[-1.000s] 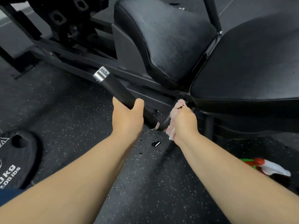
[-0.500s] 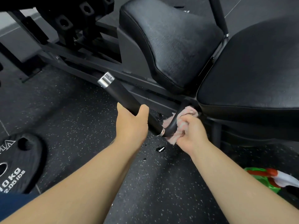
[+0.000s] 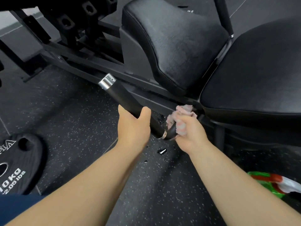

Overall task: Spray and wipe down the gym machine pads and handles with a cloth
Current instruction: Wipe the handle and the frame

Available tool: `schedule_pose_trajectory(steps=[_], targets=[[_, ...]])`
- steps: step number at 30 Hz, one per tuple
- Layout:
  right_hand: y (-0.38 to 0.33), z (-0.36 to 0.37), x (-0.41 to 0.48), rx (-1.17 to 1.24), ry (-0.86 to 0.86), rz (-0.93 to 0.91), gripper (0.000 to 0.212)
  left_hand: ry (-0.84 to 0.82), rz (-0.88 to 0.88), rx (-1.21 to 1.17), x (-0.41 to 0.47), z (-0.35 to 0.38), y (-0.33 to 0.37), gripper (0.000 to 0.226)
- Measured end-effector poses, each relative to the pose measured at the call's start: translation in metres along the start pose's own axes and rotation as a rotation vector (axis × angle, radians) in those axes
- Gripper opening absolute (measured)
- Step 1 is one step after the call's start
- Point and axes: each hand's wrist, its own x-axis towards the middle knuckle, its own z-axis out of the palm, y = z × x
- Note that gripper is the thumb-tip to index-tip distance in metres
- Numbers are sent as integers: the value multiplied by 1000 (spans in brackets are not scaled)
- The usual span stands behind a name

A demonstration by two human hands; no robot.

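Speckled black rubber flooring [image 3: 78,121] is spreading under a black gym machine [image 3: 135,59], and we are looking down at it from above. We are gripping the black handle [image 3: 128,101] with our left hand [image 3: 132,128], fingers and thumb curling round its lower half, well below the silver cap [image 3: 106,81] at its far end. Our right hand [image 3: 189,137] is clutching a pink cloth [image 3: 183,112], bunching it round the bent tube [image 3: 171,130] just past the metal ring [image 3: 164,134] at the handle's near end, close under the edge of the wide seat pad [image 3: 260,70] on the right. A second, curved pad [image 3: 179,46] is sitting behind the handle, looking hazy grey in patches. Dark frame bars [image 3: 68,51] are running off to the upper left. A black weight plate [image 3: 21,160] marked in kilograms is lying on the floor at the left edge, a few wet drops [image 3: 161,151] are glinting between our wrists, and a green spray bottle [image 3: 267,180] with a red and white head is lying at the lower right, well apart from both hands.
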Motion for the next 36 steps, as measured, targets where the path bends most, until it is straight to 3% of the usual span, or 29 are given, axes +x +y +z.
schedule_pose_trajectory(steps=[2, 10, 16, 19, 22, 25, 27, 29, 32, 36], targets=[[-11, 6, 14, -132, 35, -68, 22, -8, 25, 15, 0, 1, -1, 14], [-28, 8, 28, -58, 46, -123, 18, -59, 64, 42, 4, -3, -5, 17], [14, 11, -16, -263, 35, 64, 23, -38, 122, 11, 7, 0, -12, 19], [28, 16, -35, -170, 64, 185, 32, -38, 141, 4, 8, 1, -14, 20], [25, 19, -47, -111, 107, 193, 19, -59, 153, 11, 6, -1, -14, 20], [20, 14, -63, -186, 96, 186, 30, -76, 153, 24, 6, -4, -13, 19], [7, 9, -75, -475, 168, 49, 20, -144, 93, 19, 7, -10, -12, 20], [-7, 13, -80, -584, 199, -248, 19, -209, 33, -116, 13, -23, -12, 22], [-24, 53, -81, -573, -62, -579, 16, -142, 71, -335, 24, -47, 1, 31], [0, 105, -77, -935, -313, -853, 22, -83, 199, -375, 31, -65, 22, 23]])
